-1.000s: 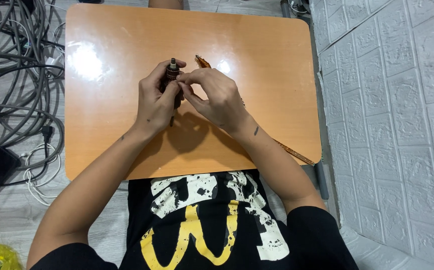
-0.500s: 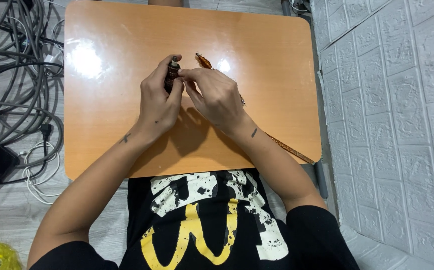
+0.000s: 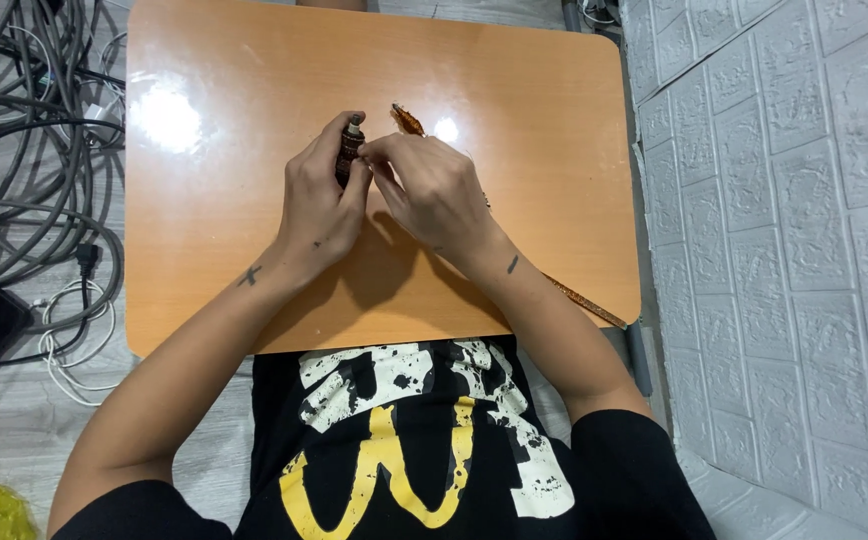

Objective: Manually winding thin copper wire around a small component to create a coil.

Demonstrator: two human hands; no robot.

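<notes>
Hands are brought together over the middle of an orange wooden table point(image 3: 254, 250), seen from above. The left hand point(image 3: 316, 205) is laid with its back upward, wrist bent slightly inward, and its fingers are curled around a small dark cylindrical object point(image 3: 351, 148) with a pale tip, which is held upright-to-tilted just above the tabletop. Only the upper end of that object is shown; the rest is hidden inside the grip. The right hand point(image 3: 439, 195) is angled in from the right, its forearm crossing the table's near edge, and its thumb and forefinger are pressed together in a pinch at the upper part of the dark object, touching the left hand's fingertips. The remaining right fingers are folded loosely under the palm.

A long thin amber-brown stick point(image 3: 409, 120) is laid diagonally on the table; its far end is seen just beyond the right hand's knuckles, and its near end point(image 3: 589, 303) emerges past the right wrist toward the table's right corner. Whether it is touched by the right hand cannot be told, since the middle is covered.

No open container is shown on the table; what the dark object holds cannot be told.

Grey cables point(image 3: 24, 150) are heaped on the floor to the left, a white embossed wall panel point(image 3: 784, 250) is seen to the right, and a black printed shirt point(image 3: 404, 440) fills the lower edge.
</notes>
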